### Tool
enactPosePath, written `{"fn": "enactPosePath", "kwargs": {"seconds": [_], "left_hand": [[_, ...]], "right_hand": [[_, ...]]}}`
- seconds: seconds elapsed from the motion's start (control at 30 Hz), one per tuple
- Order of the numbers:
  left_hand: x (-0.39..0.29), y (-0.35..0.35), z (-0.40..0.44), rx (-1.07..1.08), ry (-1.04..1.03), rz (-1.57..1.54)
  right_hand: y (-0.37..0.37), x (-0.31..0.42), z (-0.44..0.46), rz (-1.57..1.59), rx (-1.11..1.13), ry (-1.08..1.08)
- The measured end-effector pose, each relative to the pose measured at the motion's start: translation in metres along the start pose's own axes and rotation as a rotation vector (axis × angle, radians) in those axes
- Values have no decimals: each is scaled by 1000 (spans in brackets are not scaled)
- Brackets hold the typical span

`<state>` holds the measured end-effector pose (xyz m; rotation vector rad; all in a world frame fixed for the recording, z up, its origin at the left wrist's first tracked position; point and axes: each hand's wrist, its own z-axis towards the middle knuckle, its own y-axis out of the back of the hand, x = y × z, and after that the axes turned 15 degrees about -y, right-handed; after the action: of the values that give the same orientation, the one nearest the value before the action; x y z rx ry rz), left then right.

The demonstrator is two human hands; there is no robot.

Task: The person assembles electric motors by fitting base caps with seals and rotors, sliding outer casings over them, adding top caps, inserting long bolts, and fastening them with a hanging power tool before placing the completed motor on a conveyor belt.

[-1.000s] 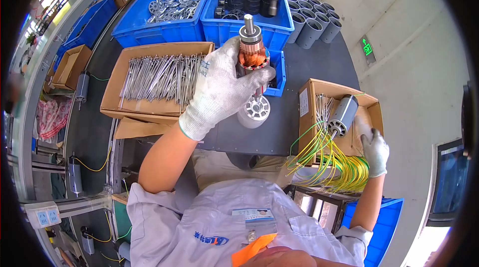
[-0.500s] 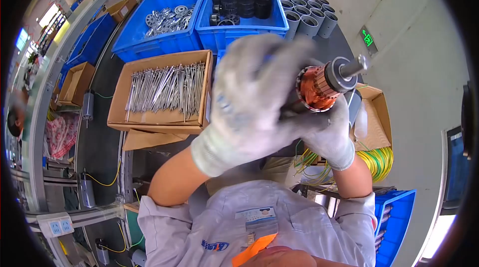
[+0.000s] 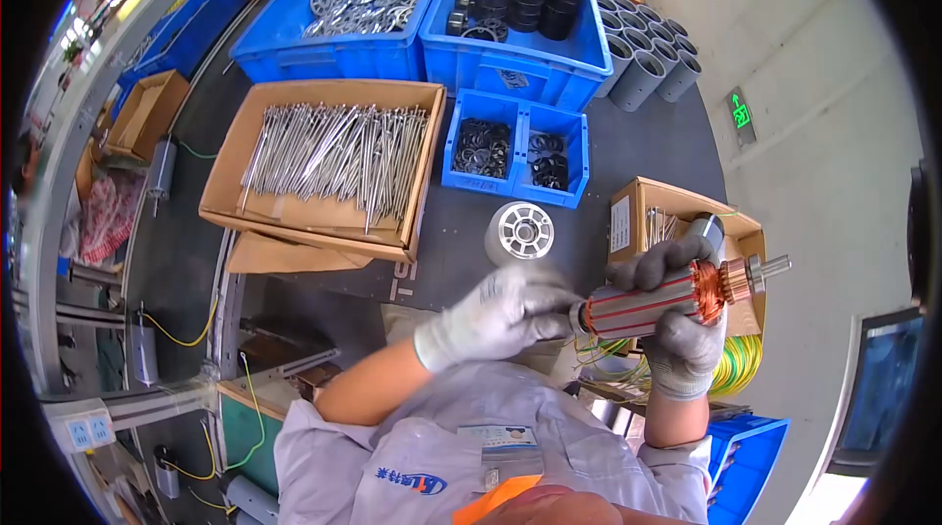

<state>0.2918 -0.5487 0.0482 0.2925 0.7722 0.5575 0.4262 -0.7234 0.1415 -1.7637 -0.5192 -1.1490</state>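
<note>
A motor armature (image 3: 638, 304) with red-striped core, copper windings and commutator lies nearly level in the head view. My right hand (image 3: 677, 329), in a grey-palmed glove, is wrapped round its core near the windings. My left hand (image 3: 505, 317), gloved in white and slightly blurred, pinches at the armature's left shaft end, where a small ring-like part shows; its fingertips partly hide that end. A grey cylindrical housing (image 3: 523, 233) with a spoked end stands on the table just beyond my left hand.
A cardboard box (image 3: 420, 216) of long metal rods stands left. Two small blue bins (image 3: 514, 182) hold dark rings. Behind are a large blue bin (image 3: 324, 62) of metal discs, another (image 3: 510, 59) of black parts, and grey tubes (image 3: 638, 81). Another carton (image 3: 620, 221) stands right, above yellow-green wires (image 3: 738, 365).
The armature has swung from pointing at the camera to lying sideways, lower and further right. My left hand has dropped from in front of the bins to the armature's left end.
</note>
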Motion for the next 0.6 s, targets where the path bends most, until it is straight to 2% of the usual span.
{"fn": "enactPosePath", "kwargs": {"seconds": [0.03,0.1,0.13,0.23,0.37,0.53,0.6], "left_hand": [[11,9,4,13,-91,80],[37,27,0,-124,21,211],[47,26,-10,-50,127,294],[63,11,-25,9,240,268],[47,-16,-24,-161,378,540],[61,-28,-30,-288,363,384],[64,-30,-32,-302,364,340]], "right_hand": [[6,-1,1,-4,22,38],[17,-2,4,-3,65,121],[16,1,3,-47,46,143],[10,-2,5,-113,21,178],[7,-6,8,-128,28,185],[1,-18,30,-199,-15,254],[-7,-24,43,-319,-106,267]]}}
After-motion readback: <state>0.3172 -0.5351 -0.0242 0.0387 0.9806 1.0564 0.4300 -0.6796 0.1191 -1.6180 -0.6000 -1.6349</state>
